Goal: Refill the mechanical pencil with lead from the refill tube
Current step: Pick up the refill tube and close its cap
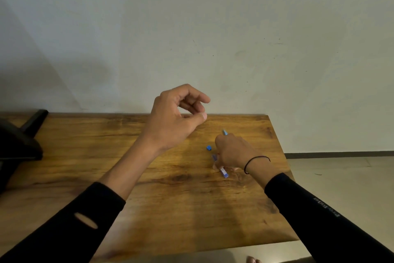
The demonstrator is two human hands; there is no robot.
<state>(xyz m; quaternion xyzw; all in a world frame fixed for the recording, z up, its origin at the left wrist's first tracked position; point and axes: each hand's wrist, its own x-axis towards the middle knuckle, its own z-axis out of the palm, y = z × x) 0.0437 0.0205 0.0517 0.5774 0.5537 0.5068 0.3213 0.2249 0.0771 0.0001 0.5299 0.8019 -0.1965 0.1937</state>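
The left hand [174, 118] hovers above the wood-grain table [149, 177], fingers loosely curled, empty. The right hand [232, 152] closes around a slim blue mechanical pencil [225, 132]; a small blue cap [209, 148] lies just left of its knuckles, the refill tube [223, 172] beneath them.

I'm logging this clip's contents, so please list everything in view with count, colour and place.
table: one, brown wood, against the wall
wall: one, off-white, behind the table
small cap: one, blue, on the table left of the right hand
mechanical pencil: one, blue, end showing above the right hand
refill tube: one, clear and blue, under the right hand
dark object: one, black, table's left edge
left hand: raised, fingers curled, empty
right hand: low, on the pencil
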